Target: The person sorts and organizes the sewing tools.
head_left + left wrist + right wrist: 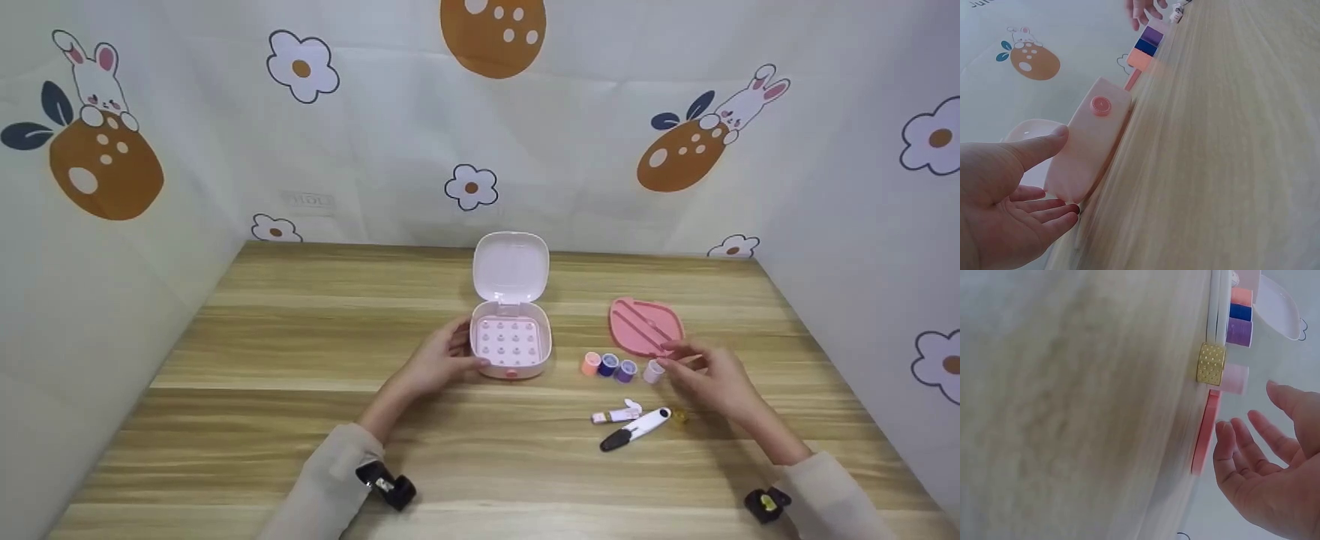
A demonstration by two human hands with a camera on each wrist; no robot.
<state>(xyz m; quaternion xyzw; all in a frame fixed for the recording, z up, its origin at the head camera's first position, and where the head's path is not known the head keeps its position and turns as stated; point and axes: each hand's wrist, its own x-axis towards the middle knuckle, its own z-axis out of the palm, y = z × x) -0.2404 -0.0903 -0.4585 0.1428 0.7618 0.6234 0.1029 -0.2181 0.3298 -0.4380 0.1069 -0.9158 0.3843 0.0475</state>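
Observation:
A pale pink box (512, 373) stands with its lid (511, 266) raised, showing rows of small pegs inside. My left hand (441, 361) holds its near left corner, thumb on the front and fingers along the side. In the left wrist view the box front (1092, 146) has a round pink button (1100, 106). My right hand (712, 377) hovers with loosely bent fingers beside a light pink thread spool (653, 371); the right wrist view shows a gap between them. Orange (592, 364), dark blue (608, 365) and purple (626, 370) spools stand in a row to its left.
Behind the spools lies a flat pink tray (628, 330) with long slots. Nearer are a white tool with a black end (636, 430), a small white-and-pink item (616, 415) and a gold thimble (1211, 364). A printed cloth (375, 150) hangs behind the table.

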